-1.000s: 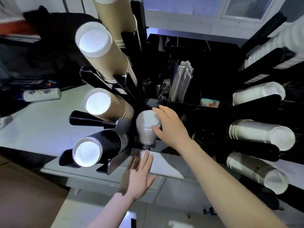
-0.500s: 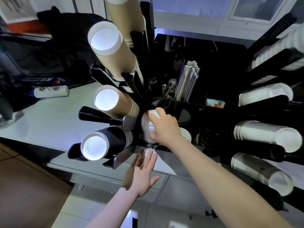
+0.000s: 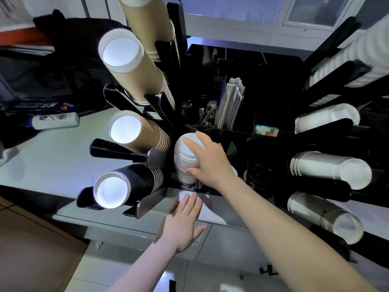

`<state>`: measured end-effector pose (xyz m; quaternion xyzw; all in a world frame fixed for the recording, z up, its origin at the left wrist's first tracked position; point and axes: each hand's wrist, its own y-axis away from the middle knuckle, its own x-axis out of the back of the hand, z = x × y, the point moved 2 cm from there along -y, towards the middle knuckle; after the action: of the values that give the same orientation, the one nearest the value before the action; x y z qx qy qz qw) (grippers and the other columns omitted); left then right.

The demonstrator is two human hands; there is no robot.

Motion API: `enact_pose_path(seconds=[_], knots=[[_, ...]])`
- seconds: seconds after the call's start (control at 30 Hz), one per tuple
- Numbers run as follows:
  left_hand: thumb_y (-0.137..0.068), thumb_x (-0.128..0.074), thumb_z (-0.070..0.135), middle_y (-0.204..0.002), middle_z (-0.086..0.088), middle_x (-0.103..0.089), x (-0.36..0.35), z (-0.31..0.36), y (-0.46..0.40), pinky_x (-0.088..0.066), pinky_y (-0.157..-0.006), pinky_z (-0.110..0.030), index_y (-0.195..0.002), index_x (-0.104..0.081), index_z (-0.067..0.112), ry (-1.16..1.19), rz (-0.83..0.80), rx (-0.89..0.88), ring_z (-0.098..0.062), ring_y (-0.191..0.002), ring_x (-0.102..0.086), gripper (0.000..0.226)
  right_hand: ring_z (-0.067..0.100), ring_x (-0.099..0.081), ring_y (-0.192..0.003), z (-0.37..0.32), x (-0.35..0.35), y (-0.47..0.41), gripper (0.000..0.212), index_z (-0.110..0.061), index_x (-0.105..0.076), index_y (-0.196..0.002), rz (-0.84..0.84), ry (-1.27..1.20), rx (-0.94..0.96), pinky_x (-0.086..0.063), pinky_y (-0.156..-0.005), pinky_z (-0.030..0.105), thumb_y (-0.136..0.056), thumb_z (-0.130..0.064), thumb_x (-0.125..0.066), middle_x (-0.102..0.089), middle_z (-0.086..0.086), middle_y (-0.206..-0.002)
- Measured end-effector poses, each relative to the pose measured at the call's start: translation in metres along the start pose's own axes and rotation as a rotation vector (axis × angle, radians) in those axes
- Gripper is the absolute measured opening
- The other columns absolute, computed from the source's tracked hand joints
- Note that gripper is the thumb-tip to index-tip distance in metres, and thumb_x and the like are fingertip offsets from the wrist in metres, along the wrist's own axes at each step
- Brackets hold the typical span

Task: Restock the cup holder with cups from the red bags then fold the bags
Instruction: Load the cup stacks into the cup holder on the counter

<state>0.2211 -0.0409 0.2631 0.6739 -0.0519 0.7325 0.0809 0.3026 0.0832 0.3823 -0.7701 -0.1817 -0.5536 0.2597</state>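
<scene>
- Head view: your right hand (image 3: 207, 159) curls over a stack of white cups (image 3: 185, 159), fingers across its top and thumb low on its side, so it grips the stack.
- The stack stands in a slot of the black cup holder (image 3: 156, 158), directly under that hand's fingers.
- Your left hand (image 3: 182, 224) hovers just below the stack, fingers straight and spread, holding nothing and apart from the cups.
- Left of your right hand, the holder's arms carry a black cup stack (image 3: 126, 184), a ribbed brown stack (image 3: 139, 133) and a tall tan stack (image 3: 134, 66).
- Right of your right hand, white cup stacks (image 3: 328, 169) lie on their sides in another rack.
- Beyond your fingers, a bundle of paper packets (image 3: 230, 106) stands upright in a black bin.
- No red bag shows in this view.
</scene>
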Motion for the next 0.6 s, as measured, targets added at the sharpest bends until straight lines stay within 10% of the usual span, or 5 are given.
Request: enact_pose_path(seconds=[0.1, 0.23, 0.4, 0.6], knots=[[-0.072, -0.067, 0.064, -0.14, -0.002, -0.052, 0.011, 0.003, 0.005, -0.048, -0.096, -0.03, -0.129, -0.061, 0.018, -0.004, 0.077, -0.038, -0.02, -0.128, -0.051, 0.074, 0.029, -0.029, -0.137, 0.0, 0.007, 0.004, 0.083, -0.036, -0.027, -0.148, 0.067, -0.122, 0.0, -0.024, -0.114, 0.043, -0.079, -0.037, -0.072, -0.014, 0.002, -0.158], [-0.091, -0.045, 0.058, -0.158, -0.001, -0.008, 0.007, 0.004, 0.002, -0.016, -0.117, -0.039, -0.151, -0.022, 0.019, -0.006, 0.016, 0.018, -0.026, -0.147, -0.012, 0.076, 0.02, -0.028, -0.138, 0.006, 0.022, 0.015, 0.084, -0.036, -0.033, -0.146, 0.238, -0.366, -0.066, -0.032, -0.108, 0.034, -0.074, -0.035, -0.076, -0.021, -0.003, -0.154], [-0.059, -0.078, 0.062, -0.127, -0.003, -0.063, 0.009, 0.005, 0.004, -0.056, -0.084, -0.034, -0.118, -0.069, 0.018, -0.024, 0.103, -0.025, -0.02, -0.115, -0.062, 0.075, 0.003, -0.027, -0.132, 0.038, 0.033, 0.042, 0.085, -0.036, -0.037, -0.144, 0.393, -0.476, -0.189, -0.023, -0.1, 0.013, -0.071, -0.034, -0.081, -0.026, -0.009, -0.149], [-0.057, -0.081, 0.059, -0.126, -0.005, -0.064, 0.008, 0.004, 0.004, -0.056, -0.082, -0.038, -0.117, -0.069, 0.015, -0.049, 0.153, -0.01, -0.024, -0.113, -0.063, 0.076, 0.027, -0.033, -0.135, 0.06, 0.024, 0.069, 0.083, -0.032, -0.037, -0.145, 0.305, -0.223, -0.285, -0.038, -0.106, 0.042, -0.074, -0.037, -0.079, -0.025, -0.003, -0.153]])
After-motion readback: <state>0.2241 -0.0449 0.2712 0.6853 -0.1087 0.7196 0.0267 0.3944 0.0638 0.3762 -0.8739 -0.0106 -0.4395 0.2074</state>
